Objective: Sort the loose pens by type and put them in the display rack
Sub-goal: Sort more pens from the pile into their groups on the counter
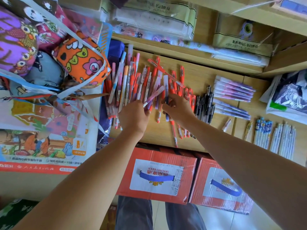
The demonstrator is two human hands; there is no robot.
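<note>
Head view. Wooden counter [207,75], mid-sort. The unsorted pile [131,80] lies at centre-left, mostly orange-red pens with pink and white ones crossed over them. Left hand [134,113] is at the pile's near edge, fingers curled round a pale purple pen [153,97] that angles up to the right. Right hand [178,108] is just beside it and pinches a dark pen [166,98] with a white cap, upright in the fingers. No rack that I can identify; possibly out of view.

Sorted groups lie to the right: black pens [205,103], a purple row [232,90], blue pens [264,131] and white pens [282,140].

Risks, as I judge them:
- Pulling one pen from the crossed pile may drag its neighbours and scatter them.
- Several red pens lie at the counter's near edge; a brush of the right forearm could roll them onto the boxes [156,173] below.
- The black pens are close to the right wrist, so a careless sweep would mix them back in.
- The orange-red pens look alike, so types could be confused.

Counts: two hands, one pen in each. Two red boxes. Four sorted groups. Black pens roughly seven. The pile is too overlapped to count.
</note>
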